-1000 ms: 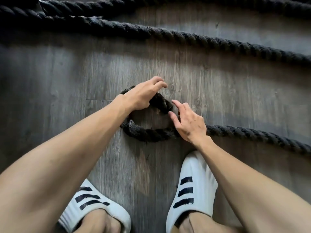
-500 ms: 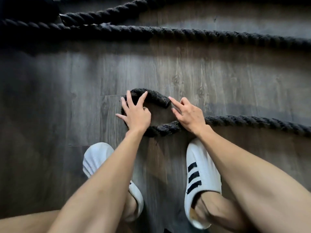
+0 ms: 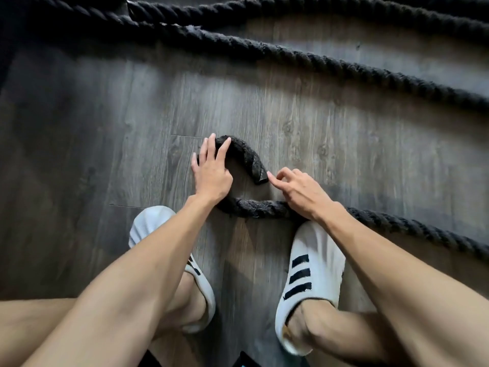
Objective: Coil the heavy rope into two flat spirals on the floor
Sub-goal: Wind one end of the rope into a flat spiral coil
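A thick black rope lies on the grey wooden floor. Its near end (image 3: 251, 162) is bent into a tight open loop just ahead of my feet, and the capped tip points back toward the lower strand. My left hand (image 3: 211, 173) lies flat over the left side of the loop, fingers spread on top of the rope. My right hand (image 3: 296, 189) rests on the lower strand (image 3: 259, 209), its forefinger touching the capped tip. From there the rope runs off to the right edge (image 3: 423, 231).
More of the same rope (image 3: 291, 53) crosses the floor farther away, with a second capped end (image 3: 135, 9) at the top. My two white slip-on shoes (image 3: 315, 260) stand right behind the loop.
The loop has been drawn tighter, and the tip now curls in toward the lower strand. My left hand slid round to the loop's left side; my right forefinger moved onto the tip.
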